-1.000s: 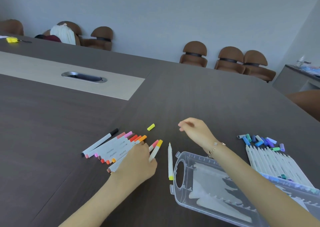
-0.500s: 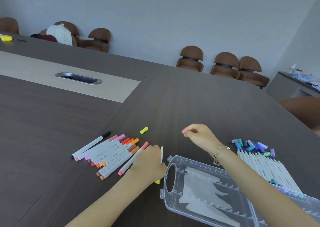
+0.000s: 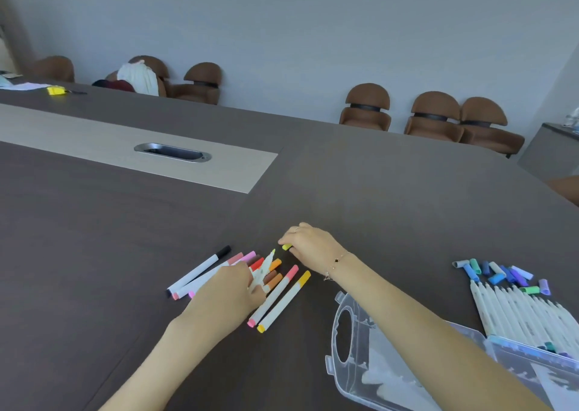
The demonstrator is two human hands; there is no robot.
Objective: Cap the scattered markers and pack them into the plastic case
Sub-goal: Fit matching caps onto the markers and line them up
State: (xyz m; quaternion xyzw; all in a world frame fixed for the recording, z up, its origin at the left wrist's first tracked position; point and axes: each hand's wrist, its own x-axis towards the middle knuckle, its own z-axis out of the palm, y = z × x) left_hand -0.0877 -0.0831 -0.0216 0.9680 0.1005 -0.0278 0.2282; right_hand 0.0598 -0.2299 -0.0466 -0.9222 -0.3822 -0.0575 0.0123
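My left hand (image 3: 230, 291) holds an uncapped yellow marker (image 3: 264, 266), its yellow tip pointing up and away, above a row of capped warm-coloured markers (image 3: 282, 298) lying on the dark table (image 3: 125, 254). My right hand (image 3: 310, 246) pinches the small yellow cap (image 3: 286, 247) on the table, a short gap from the marker's tip. The clear plastic case (image 3: 376, 363) lies open at the lower right, partly hidden by my right forearm. Uncapped white markers (image 3: 520, 310) lie in a row at the right, with loose blue, green and purple caps (image 3: 501, 274) beside their tips.
A light inlay strip with a metal cable slot (image 3: 172, 152) crosses the table at the back left. Brown chairs (image 3: 432, 116) line the far wall. A small yellow object (image 3: 56, 90) sits at the far left edge, and a grey cabinet (image 3: 551, 150) stands at the right.
My left hand picked the uncapped yellow marker off the table and lifted it over the capped row. My right hand reached left and closed on the yellow cap.
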